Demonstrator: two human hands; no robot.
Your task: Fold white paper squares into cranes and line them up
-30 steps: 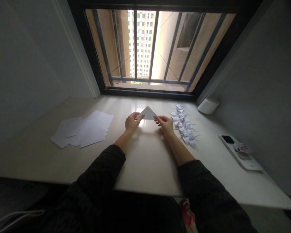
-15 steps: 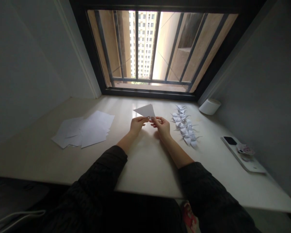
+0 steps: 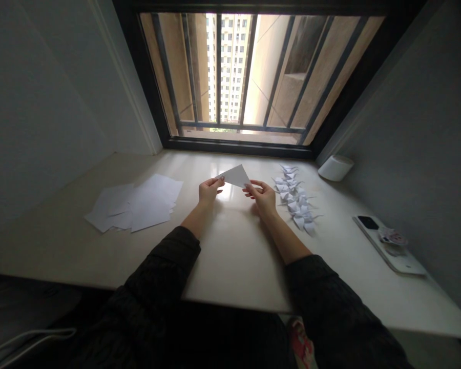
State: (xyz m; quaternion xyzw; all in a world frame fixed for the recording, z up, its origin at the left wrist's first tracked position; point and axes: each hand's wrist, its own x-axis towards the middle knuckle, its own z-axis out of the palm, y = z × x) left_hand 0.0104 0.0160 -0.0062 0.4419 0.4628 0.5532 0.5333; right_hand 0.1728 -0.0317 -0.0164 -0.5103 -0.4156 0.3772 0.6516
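A sheet of white paper folded into a triangle [image 3: 236, 176] is held up over the white counter, its peak pointing toward the window. My left hand [image 3: 209, 190] pinches its left corner between thumb and fingers. At the right corner, my right hand [image 3: 264, 197] grips the paper with thumb and forefinger, the other fingers curled beneath. To the right of that hand stand several folded paper cranes [image 3: 295, 197] in close rows. Loose white paper sheets [image 3: 153, 202] lie in an overlapping pile left of my left hand.
On the right of the counter [image 3: 234, 266] lies a white phone [image 3: 388, 246] with a round grip on its back. A white cylindrical object [image 3: 335, 168] rests by the right wall. A barred window [image 3: 236, 148] closes off the far side.
My hands have moved apart from the middle of the triangle's near edge to its two corners. The view has shifted slightly.
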